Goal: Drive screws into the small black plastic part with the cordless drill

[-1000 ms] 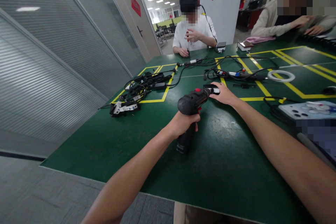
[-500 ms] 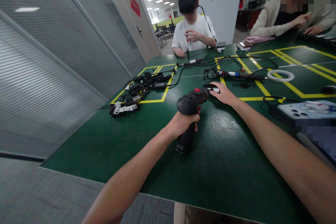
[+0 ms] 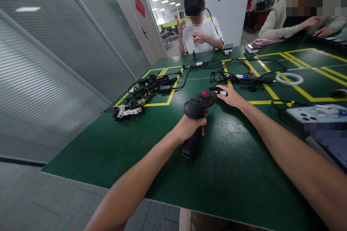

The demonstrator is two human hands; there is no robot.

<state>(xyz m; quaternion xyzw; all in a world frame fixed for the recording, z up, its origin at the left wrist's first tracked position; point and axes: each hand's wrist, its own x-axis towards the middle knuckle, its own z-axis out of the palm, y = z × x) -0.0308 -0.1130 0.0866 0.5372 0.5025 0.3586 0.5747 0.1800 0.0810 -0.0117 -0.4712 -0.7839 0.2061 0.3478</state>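
Note:
My left hand [image 3: 189,128] is wrapped round the handle of a black cordless drill [image 3: 199,104] with a red switch on top. The drill stands upright on the table, its chuck pointing forward and to the right. Beyond the chuck, my right hand [image 3: 229,95] grips a small black part [image 3: 215,89] with its fingers. A short white-and-black piece [image 3: 223,94] lies against those fingers, close to the drill's front end. Whether the bit touches either piece is hidden by the chuck.
A tangle of black cables [image 3: 151,88] lies left on the green table [image 3: 108,158]. Tools with cables [image 3: 244,77] and a white ring [image 3: 289,78] lie beyond my right hand. A phone [image 3: 320,113] is at right. Two people sit across, one wearing a headset [image 3: 194,6].
The person across has raised a hand from the table towards the headset. My hands and the drill have hardly moved.

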